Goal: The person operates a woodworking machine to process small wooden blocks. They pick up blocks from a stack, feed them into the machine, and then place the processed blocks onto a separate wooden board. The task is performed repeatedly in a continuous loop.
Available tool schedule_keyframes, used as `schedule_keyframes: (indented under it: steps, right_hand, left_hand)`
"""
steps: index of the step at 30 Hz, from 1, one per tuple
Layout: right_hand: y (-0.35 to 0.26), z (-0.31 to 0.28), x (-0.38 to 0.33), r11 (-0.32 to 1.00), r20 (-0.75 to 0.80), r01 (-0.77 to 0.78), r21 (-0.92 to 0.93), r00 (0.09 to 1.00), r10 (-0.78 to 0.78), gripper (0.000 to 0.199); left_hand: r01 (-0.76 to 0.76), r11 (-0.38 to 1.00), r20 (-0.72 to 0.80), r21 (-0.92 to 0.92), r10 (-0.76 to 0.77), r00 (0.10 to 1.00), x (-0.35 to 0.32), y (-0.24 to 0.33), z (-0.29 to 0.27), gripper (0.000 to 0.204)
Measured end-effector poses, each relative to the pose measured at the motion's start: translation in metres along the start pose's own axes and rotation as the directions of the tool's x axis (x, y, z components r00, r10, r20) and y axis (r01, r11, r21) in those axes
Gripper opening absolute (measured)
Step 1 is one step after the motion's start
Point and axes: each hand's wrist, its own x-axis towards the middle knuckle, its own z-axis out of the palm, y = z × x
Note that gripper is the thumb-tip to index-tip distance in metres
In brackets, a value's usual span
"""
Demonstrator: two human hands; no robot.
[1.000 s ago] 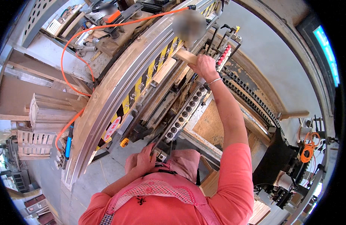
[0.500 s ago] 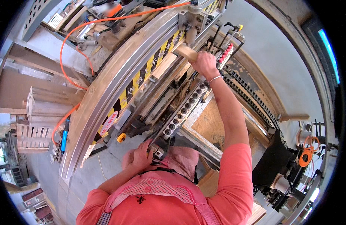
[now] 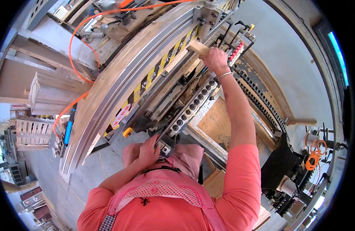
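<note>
My right hand [image 3: 216,60] is closed around the near end of a pale wooden piece [image 3: 198,47], stretched out to the far part of a woodworking machine. The wooden piece lies beside a metal bracket [image 3: 206,23] and a yellow-and-black striped rail [image 3: 156,71]. Close to my body, my left hand [image 3: 149,151] has its fingers curled at the near end of a metal bar with a row of round black holes or knobs [image 3: 187,111]. What those fingers hold is hidden. A small metal block [image 3: 165,148] sits right beside them.
A curved wooden beam with metal rails [image 3: 108,82] runs along the left. An orange hose [image 3: 71,50] loops over it. Red knobs [image 3: 236,51] line the far right part of the machine. Below my right forearm is a sawdust-covered panel [image 3: 216,122]. Stacked wood [image 3: 50,92] stands at left.
The whole view has shifted slightly, so the machine appears further right. Both hands keep about the same places on it, and the right still holds the wooden piece.
</note>
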Motion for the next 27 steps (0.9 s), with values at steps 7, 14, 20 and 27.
schedule_keyframes:
  steps: [7, 14, 20, 27]
  right_hand:
    - [-0.010, -0.005, -0.006, 0.989, 0.020, -0.138, -0.059, 0.990, 0.139, 0.050]
    - [-0.107, -0.030, -0.162, 0.945, -0.467, -0.098, 0.312, 0.850, 0.242, 0.038]
    - [-0.174, -0.047, -0.383, 0.782, -0.322, -0.366, 0.505, 0.761, 0.563, 0.027]
    - [-0.232, -0.040, -0.590, 0.506, -0.230, -0.759, 0.410, 0.450, 0.863, 0.021]
  left_hand:
    - [-0.098, 0.994, 0.038, -0.052, 0.100, 0.994, 0.002, -0.006, -0.008, 0.052]
    - [-0.256, 0.964, 0.015, -0.071, 0.258, 0.966, 0.008, -0.023, 0.004, 0.060]
    - [-0.326, 0.943, 0.041, -0.072, 0.329, 0.943, 0.006, -0.027, 0.008, 0.062]
    - [-0.286, 0.952, 0.073, -0.112, 0.295, 0.953, 0.004, -0.023, 0.003, 0.061]
